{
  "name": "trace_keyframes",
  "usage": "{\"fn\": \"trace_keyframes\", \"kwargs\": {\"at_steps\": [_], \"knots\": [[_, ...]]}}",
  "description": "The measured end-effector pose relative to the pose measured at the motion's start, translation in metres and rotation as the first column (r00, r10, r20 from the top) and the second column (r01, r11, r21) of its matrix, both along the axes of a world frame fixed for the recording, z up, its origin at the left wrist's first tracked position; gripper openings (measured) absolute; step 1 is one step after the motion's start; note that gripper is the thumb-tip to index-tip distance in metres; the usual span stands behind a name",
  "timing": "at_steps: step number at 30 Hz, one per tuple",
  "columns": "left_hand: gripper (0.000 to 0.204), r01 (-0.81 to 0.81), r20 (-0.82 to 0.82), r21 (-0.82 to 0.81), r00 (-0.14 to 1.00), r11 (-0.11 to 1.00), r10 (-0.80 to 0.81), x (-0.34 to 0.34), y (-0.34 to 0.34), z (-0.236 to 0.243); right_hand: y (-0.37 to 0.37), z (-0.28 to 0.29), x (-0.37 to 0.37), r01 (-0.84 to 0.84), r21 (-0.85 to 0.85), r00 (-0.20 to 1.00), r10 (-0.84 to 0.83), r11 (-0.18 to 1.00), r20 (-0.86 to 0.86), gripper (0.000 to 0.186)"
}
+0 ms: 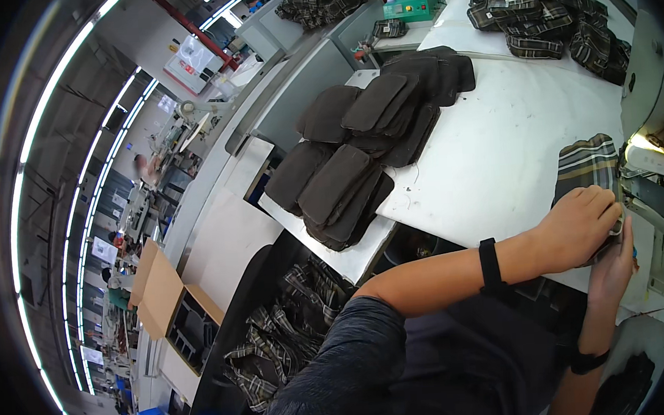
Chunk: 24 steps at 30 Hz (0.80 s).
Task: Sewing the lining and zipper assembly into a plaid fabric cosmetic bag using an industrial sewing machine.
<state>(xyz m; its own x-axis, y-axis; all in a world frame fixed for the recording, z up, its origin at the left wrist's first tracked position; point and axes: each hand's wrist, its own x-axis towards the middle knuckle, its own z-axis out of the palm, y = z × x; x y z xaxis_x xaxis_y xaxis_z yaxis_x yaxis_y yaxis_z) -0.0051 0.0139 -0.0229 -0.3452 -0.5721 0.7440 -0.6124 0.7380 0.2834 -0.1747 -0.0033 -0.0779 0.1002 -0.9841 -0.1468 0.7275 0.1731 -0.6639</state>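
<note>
A piece of dark plaid fabric (586, 163) lies at the right end of the white table, beside the lit needle area of a sewing machine (655, 85). My left hand (582, 221) reaches across from the left, its fingers bent and closed over the near edge of the fabric. Just below it, my right hand (613, 270) comes up from the lower right and holds that same edge, thumb upward. Its other fingers are partly hidden behind the fabric and the left hand. Both wrists wear black bands.
Stacks of dark rounded fabric pieces (345, 178) stand on the white table (496, 159) to the left. A heap of plaid pieces (541, 16) sits at the far right. Loose plaid cloth (286, 321) fills a black bin by my left elbow. A green control box (413, 5) stands behind.
</note>
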Motion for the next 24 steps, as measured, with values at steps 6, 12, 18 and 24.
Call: {"fn": "trace_keyframes", "kwargs": {"at_steps": [6, 12, 18, 24], "knots": [[0.038, 0.038, -0.026, 0.002, 0.999, 0.999, -0.038, -0.014, -0.010, 0.002, 0.017, -0.020, -0.016, 0.105, -0.268, 0.955, -0.173, 0.958, -0.243, 0.045], [0.040, -0.058, 0.117, -0.110, 0.991, 0.992, 0.071, 0.001, -0.012, 0.008, 0.015, 0.011, 0.015, 0.022, -0.418, 0.866, -0.226, 0.908, -0.445, 0.030], [0.040, -0.030, 0.210, -0.204, 0.975, 0.979, 0.073, -0.006, -0.012, -0.003, 0.034, 0.020, -0.001, 0.076, -0.379, 0.840, -0.264, 0.922, -0.474, 0.025], [0.034, -0.017, 0.216, -0.238, 0.974, 0.971, 0.070, -0.010, -0.008, -0.003, 0.039, 0.016, -0.005, -0.029, -0.373, 0.862, -0.165, 0.927, -0.479, 0.036]]}}
